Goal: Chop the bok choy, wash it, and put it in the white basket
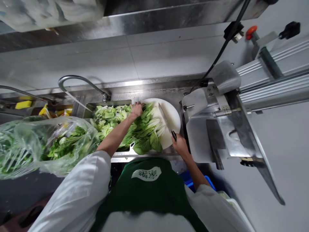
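A knife [165, 117] with a black handle is in my right hand [180, 145], its blade pointing up and left over a round white cutting board [174, 112]. Whole leafy greens [147, 130] lie across the board's left part, their pale stem ends toward the blade. My left hand [137, 109] rests at the upper left edge of these greens; its fingers are bent, and what they hold, if anything, is hard to make out. Loose leaves [107, 119] fill the sink [88, 111] left of the board, under the curved faucet [80, 77].
Clear plastic bags [72, 154] of greens lie left of the sink. A metal slicing machine [200, 138] stands close to the board's right, with a cleaver [214, 138] on it. A metal shelf [145, 24] runs overhead, and a black cable [222, 50] hangs at right.
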A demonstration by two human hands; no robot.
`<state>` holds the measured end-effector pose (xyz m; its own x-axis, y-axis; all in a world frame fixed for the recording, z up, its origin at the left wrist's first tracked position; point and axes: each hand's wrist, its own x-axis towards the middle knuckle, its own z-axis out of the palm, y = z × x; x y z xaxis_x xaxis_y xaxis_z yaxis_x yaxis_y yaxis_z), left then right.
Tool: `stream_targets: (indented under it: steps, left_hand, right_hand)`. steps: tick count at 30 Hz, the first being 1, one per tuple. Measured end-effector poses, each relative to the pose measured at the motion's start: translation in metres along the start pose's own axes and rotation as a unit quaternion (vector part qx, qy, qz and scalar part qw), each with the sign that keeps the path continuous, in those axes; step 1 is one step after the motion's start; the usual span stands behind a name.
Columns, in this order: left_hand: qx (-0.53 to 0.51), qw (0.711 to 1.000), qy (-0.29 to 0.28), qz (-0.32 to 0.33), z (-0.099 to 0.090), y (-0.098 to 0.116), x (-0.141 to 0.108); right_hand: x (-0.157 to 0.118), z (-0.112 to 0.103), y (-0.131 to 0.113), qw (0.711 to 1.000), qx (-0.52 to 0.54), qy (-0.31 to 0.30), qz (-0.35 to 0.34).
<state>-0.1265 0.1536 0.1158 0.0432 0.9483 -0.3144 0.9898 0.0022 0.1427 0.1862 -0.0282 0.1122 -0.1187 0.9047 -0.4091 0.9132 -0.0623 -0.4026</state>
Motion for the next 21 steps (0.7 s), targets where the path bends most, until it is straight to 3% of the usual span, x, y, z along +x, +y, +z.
stream_targets:
  steps: [2, 6, 11, 14, 17, 21]
  left_hand:
    - [-0.01, 1.0, 0.024, 0.003, 0.005, 0.01, 0.002]
    - [-0.028, 0.999, -0.033, -0.019, 0.012, 0.019, 0.004]
    - [-0.06, 0.992, 0.074, 0.085, 0.008, 0.008, -0.019]
    - [-0.144, 0.979, 0.087, 0.117, -0.001, -0.005, -0.039]
    - [-0.161, 0.982, 0.046, 0.084, -0.007, -0.01, -0.048]
    - [-0.064, 0.989, -0.105, 0.085, -0.005, 0.004, -0.044]
  right_hand:
    - [0.004, -0.002, 0.003, 1.0, -0.007, 0.008, 0.008]
    - [0.01, -0.003, 0.006, 1.0, -0.008, 0.015, 0.0]
    - [0.013, -0.004, 0.008, 1.0, 0.005, 0.018, 0.012]
    - [0.014, -0.003, 0.005, 1.0, 0.009, 0.012, 0.009]
    - [0.015, -0.003, 0.001, 1.0, 0.0, 0.008, -0.001]
    - [0.013, -0.011, 0.0, 0.999, -0.022, -0.022, -0.034]
